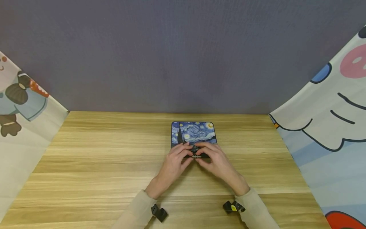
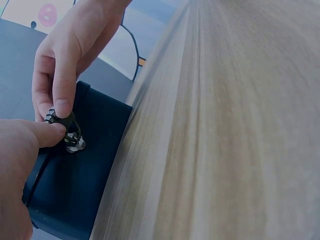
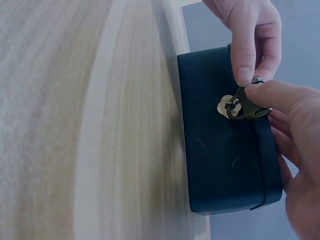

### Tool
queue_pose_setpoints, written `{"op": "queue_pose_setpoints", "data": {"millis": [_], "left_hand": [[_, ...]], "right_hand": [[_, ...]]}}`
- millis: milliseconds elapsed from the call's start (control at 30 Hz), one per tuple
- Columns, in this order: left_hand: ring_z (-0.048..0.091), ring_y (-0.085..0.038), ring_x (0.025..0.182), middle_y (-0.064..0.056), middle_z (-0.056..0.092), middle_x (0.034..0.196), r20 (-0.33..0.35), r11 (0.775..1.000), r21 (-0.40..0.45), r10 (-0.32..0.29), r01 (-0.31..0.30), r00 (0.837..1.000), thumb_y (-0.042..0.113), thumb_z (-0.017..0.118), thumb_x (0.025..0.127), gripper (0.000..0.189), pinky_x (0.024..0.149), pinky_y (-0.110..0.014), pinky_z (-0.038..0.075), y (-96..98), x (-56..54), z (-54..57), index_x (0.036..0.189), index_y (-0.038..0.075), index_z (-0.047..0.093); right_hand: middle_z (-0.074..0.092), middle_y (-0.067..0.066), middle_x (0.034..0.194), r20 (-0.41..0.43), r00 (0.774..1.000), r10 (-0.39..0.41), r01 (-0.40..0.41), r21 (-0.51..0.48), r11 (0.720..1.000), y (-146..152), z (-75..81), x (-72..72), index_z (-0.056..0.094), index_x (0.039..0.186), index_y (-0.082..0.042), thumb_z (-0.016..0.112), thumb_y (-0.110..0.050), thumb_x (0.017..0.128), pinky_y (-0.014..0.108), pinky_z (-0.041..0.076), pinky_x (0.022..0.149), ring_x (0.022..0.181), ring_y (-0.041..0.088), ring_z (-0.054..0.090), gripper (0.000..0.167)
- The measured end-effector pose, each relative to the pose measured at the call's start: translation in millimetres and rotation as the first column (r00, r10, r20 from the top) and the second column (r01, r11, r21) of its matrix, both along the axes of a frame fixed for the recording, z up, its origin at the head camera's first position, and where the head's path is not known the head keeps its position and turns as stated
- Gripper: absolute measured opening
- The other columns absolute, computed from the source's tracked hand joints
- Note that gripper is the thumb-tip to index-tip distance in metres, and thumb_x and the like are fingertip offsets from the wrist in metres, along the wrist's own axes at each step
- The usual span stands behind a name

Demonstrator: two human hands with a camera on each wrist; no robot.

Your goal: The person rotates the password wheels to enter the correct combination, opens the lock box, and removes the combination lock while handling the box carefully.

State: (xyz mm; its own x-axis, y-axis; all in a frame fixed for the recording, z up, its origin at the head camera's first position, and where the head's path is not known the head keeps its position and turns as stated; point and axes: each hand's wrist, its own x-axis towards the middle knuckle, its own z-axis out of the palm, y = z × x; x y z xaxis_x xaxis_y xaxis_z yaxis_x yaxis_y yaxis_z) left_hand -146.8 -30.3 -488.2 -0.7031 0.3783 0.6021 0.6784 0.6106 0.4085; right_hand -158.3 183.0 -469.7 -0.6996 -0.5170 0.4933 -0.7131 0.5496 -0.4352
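Observation:
A dark tin box (image 1: 197, 130) with a swirling starry-night painting on its lid sits on the table. Its dark blue front (image 3: 225, 165) faces the person, lid closed. On that front is a flower-shaped metal hasp (image 3: 223, 107), through which hangs the shackle of a small bronze combination padlock (image 3: 254, 109) with number dials. My left hand (image 1: 176, 158) pinches the padlock from one side between thumb and fingers. From the other side my right hand (image 1: 215, 159) pinches it too. The fingertips hide much of the lock body, and the numbers cannot be read.
The wood-grain table (image 1: 108, 165) extends to both sides of the box. A grey wall panel (image 1: 168, 57) rises behind it. Cartoon-printed curtains hang at the left (image 1: 31, 152) and right (image 1: 320, 165) edges.

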Motion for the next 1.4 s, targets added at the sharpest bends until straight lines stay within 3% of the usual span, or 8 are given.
{"op": "queue_pose_setpoints", "data": {"millis": [400, 1400], "left_hand": [[0.065, -0.025, 0.125, -0.008, 0.074, 0.121, 0.003, 1.000, 0.000, 0.004, -0.004, 1.000, 0.011, 0.087, 0.084, 0.017, 0.115, -0.038, 0.049, 0.3, 0.8, 1.6, 0.096, 0.010, 0.076], [0.065, -0.026, 0.125, -0.008, 0.074, 0.122, 0.008, 1.000, 0.007, 0.005, -0.005, 1.000, 0.011, 0.087, 0.084, 0.017, 0.114, -0.040, 0.050, 0.0, 1.0, 1.1, 0.096, 0.010, 0.076]], "right_hand": [[0.068, 0.007, 0.130, 0.000, 1.000, 0.001, -0.001, -0.007, 1.000, 0.2, -1.4, -0.3, 0.072, 0.103, -0.011, 0.089, -0.013, 0.082, 0.049, 0.054, 0.101, 0.117, 0.027, 0.067, 0.027], [0.068, 0.008, 0.130, 0.009, 1.000, 0.000, 0.000, -0.008, 1.000, -0.5, -0.1, -0.2, 0.072, 0.096, -0.011, 0.088, -0.013, 0.082, 0.049, 0.054, 0.102, 0.117, 0.029, 0.066, 0.022]]}}
